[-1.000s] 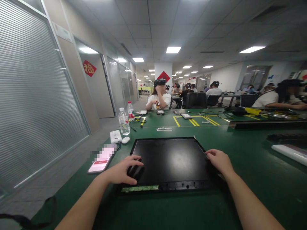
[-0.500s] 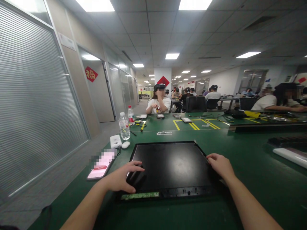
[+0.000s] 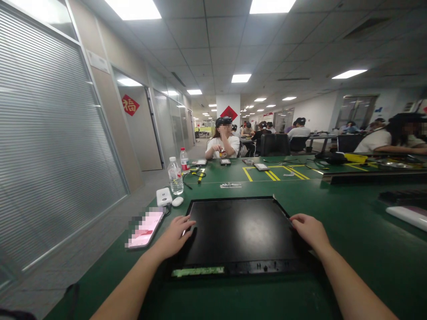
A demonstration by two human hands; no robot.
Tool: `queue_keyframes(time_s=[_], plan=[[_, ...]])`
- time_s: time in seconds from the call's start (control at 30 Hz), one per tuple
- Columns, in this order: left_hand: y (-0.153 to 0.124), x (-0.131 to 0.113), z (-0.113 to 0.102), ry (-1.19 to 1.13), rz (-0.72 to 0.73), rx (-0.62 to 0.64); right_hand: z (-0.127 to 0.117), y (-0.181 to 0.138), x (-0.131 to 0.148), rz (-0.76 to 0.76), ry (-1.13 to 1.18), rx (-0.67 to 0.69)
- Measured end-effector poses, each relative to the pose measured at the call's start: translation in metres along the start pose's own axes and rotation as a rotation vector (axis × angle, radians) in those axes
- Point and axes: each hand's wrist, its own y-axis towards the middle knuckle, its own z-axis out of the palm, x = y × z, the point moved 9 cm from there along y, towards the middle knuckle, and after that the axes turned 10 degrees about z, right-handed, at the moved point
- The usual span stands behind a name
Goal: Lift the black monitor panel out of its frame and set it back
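Note:
A black LCD screen panel [image 3: 233, 235] lies face up on the green table in front of me, set in a thin dark frame. Along its near edge runs a strip of green circuit board [image 3: 198, 271], towards the left. My left hand [image 3: 175, 235] is at the panel's left edge, its bent fingers over the rim and its thumb close to them. At the opposite side, my right hand [image 3: 308, 231] pinches the right rim between thumb and fingers. The undersides of both grips are hidden.
Left of the panel are a phone [image 3: 147, 229], a white charger [image 3: 164, 197], a white oval case [image 3: 178, 202] and water bottles [image 3: 175, 178]. A white bar-shaped object [image 3: 407, 218] lies far right. Across the table sits a person [image 3: 223, 144]; yellow tape marks the far surface.
My left hand has moved back from over the panel's near left corner to farther up its left edge. My right hand stays on the right rim.

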Motion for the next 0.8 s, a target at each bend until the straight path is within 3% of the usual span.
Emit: queue_keyframes(time_s=[0.17, 0.3, 0.57, 0.8], plan=[[0.0016, 0.0001, 0.0003, 0.109, -0.076, -0.002, 0.0021, 0.0036, -0.0027, -0.019, 0.009, -0.009], [0.0025, -0.003, 0.0026, 0.109, -0.046, 0.03, 0.0017, 0.0035, -0.0033, -0.018, 0.026, -0.009], [0.0033, -0.0064, -0.003, 0.005, -0.035, -0.05, -0.0014, -0.0006, -0.0001, -0.016, 0.004, -0.008], [0.0031, 0.0016, -0.0042, -0.032, -0.114, -0.104, -0.0004, 0.0, 0.001, -0.028, -0.008, -0.013]])
